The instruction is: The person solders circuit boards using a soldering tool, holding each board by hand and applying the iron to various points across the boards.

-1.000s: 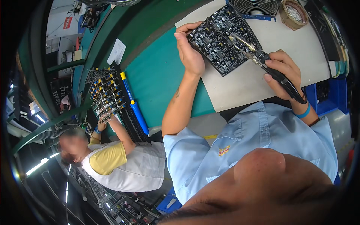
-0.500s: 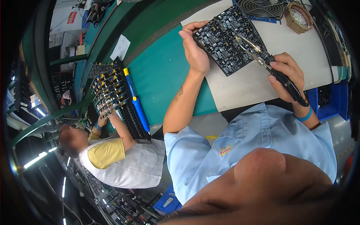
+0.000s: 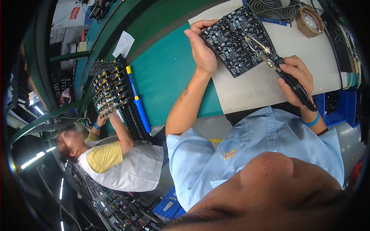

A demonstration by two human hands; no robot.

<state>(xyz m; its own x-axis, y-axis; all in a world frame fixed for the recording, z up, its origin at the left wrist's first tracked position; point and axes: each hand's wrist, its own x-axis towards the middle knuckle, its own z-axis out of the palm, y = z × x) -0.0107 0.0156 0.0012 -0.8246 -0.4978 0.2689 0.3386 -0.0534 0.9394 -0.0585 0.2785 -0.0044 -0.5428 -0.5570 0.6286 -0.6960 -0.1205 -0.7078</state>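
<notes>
We noted a black circuit board panel [image 3: 233, 48] over the pale mat [image 3: 243, 96], toward the far edge of the worktop [image 3: 165, 77]. The left hand [image 3: 204, 56] was cupped at the panel's left edge, thumb standing off; its fingertips were hidden, so we could not tell whether they pinched it. The right hand [image 3: 296, 79] was closed around the black handle of a two-pronged soldering tool [image 3: 275, 61], prongs over the panel's middle; contact we could not confirm. By the mat's far right corner we saw a brown pot [image 3: 309, 24] of silvery bits, with a round wire guard [image 3: 271, 8] to its left. A blue desoldering pump [image 3: 141, 111] lay near the worktop's left end.
</notes>
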